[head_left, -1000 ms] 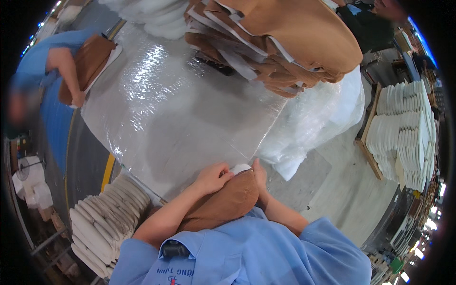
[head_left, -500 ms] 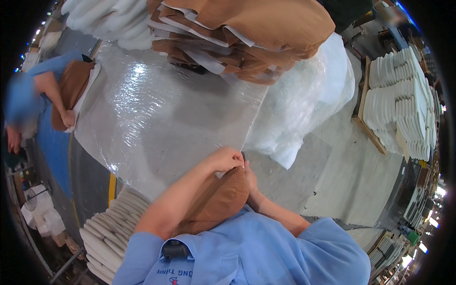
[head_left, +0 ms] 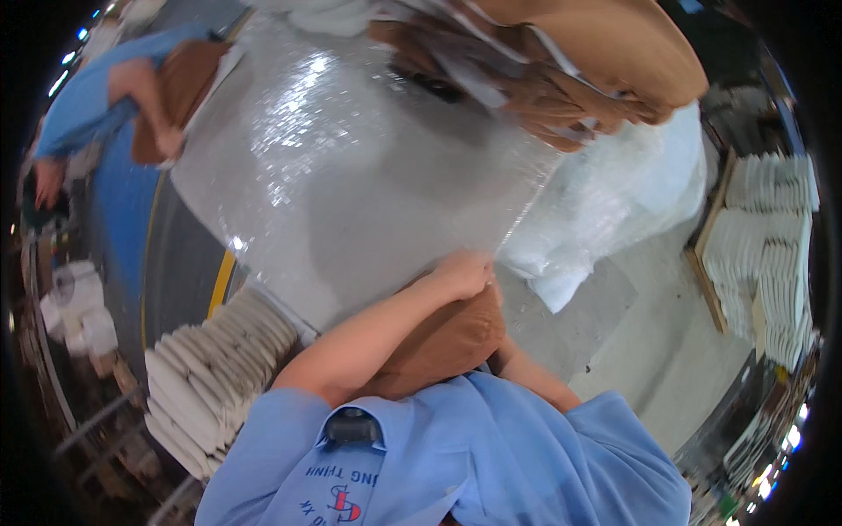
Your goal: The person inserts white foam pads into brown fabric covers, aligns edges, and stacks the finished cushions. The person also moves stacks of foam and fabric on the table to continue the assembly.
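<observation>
Left hand (head_left: 460, 273) curled shut; right hand hidden.

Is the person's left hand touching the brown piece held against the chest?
Touching. In the head view the left hand lies curled over the top edge of the brown piece, with no gap between them, at the near edge of the plastic-covered table.
</observation>
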Available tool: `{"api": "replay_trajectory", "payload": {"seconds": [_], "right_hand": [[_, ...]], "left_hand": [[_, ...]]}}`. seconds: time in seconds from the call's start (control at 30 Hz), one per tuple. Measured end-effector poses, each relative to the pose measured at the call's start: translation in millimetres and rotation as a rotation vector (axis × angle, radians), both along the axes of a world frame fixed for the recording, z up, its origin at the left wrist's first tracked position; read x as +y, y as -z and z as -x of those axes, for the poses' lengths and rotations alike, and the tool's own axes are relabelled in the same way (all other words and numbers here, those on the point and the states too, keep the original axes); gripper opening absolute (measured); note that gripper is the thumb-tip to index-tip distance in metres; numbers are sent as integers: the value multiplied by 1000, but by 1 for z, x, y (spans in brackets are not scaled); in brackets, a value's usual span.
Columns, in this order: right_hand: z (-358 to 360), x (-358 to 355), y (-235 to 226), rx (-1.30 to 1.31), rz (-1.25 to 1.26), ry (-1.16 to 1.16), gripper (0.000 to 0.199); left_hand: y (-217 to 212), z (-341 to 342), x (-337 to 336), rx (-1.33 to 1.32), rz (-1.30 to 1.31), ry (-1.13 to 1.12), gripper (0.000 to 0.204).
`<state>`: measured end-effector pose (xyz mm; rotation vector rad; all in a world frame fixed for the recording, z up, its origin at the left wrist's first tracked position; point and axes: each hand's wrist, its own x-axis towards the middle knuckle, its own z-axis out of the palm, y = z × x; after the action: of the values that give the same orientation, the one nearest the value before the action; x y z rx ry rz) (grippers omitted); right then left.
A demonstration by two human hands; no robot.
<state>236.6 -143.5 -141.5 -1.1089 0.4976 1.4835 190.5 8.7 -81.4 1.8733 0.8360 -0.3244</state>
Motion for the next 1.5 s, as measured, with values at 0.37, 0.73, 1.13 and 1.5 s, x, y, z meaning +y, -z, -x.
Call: {"api": "replay_trajectory", "payload": {"seconds": [0.37, 0.73, 1.13, 1.5], "right_hand": [[-96, 63, -63, -810, -34, -686, 32], [49, 120, -120, -1085, -307, -1995, 55], [30, 48, -73, -1209, -141, -820, 50], [93, 31, -131, -988, -137, -20, 51]], "left_hand": [[-88, 402, -95, 512, -88, -888, 35], [-51, 324, -217, -687, 615, -1815, 37], [-12, 211, -50, -1066, 1203, -1182, 43], [-81, 119, 46, -472, 828, -518, 55]]}}
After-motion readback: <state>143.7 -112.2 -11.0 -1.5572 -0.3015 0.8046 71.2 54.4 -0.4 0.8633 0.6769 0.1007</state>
